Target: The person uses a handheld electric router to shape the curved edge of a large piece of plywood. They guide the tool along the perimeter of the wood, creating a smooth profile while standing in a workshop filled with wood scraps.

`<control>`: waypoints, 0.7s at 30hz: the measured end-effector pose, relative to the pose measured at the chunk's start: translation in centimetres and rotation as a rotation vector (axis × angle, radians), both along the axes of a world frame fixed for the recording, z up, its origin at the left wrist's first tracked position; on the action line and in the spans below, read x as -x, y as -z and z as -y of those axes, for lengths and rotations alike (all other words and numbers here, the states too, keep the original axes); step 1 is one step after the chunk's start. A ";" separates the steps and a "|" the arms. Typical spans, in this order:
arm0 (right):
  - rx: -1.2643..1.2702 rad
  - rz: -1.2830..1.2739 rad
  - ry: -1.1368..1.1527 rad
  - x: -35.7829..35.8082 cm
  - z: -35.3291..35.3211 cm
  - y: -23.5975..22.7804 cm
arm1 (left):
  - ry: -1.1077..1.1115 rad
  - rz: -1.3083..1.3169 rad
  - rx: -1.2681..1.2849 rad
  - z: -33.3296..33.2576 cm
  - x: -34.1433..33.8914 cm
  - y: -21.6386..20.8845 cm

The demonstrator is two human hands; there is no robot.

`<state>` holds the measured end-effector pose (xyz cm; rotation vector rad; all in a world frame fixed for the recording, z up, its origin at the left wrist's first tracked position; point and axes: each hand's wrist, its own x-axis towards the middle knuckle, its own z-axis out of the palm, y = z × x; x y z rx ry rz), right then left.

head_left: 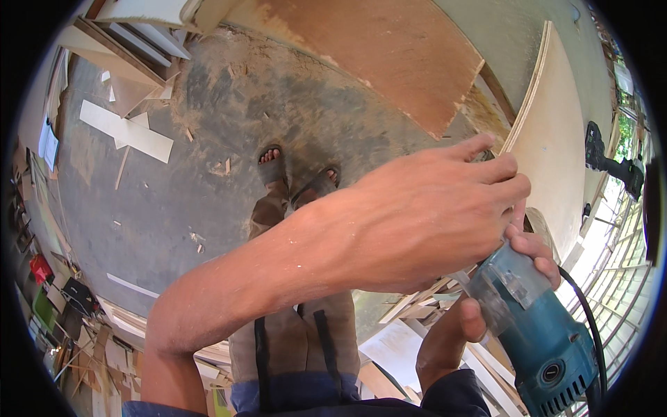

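Observation:
My right hand (531, 250) is wrapped around the clear base of a teal trim router (549, 340), held tilted at the lower right. A black cord runs along the router's right side. My left hand (465, 201) reaches across from the left, just above the router's base end. Its index finger is stretched out and the other fingers are bent, apart from one another. I see nothing held in it; its palm side is hidden. Beyond its fingertips stands the edge of a pale plywood sheet (549, 139). Whether the fingers touch that edge, I cannot tell.
A brown-faced board (375, 55) lies at the top. On the plywood's far side is a black cordless tool (615, 163). White strips (128, 131) and wood chips lie on the grey floor (187, 194). Offcuts (403, 347) are piled near my legs, and boards (139, 48) lean at the upper left.

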<state>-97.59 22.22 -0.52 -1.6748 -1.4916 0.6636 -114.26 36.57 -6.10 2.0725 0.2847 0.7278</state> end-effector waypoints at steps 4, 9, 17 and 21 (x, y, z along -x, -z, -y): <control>0.006 -0.012 0.043 0.9 -0.4 0.1 | -0.017 0.003 0.022 0.3 0.0 0.4; 0.058 -0.060 -0.249 -2.0 -0.4 -0.4 | -0.033 0.001 0.029 0.2 0.0 0.7; 0.001 -0.108 -0.270 -2.6 -0.4 0.4 | -0.021 -0.013 0.065 -0.2 -0.1 0.5; -0.097 -0.138 -0.213 -2.2 -0.3 1.8 | -0.020 -0.005 0.063 -0.4 -0.3 0.8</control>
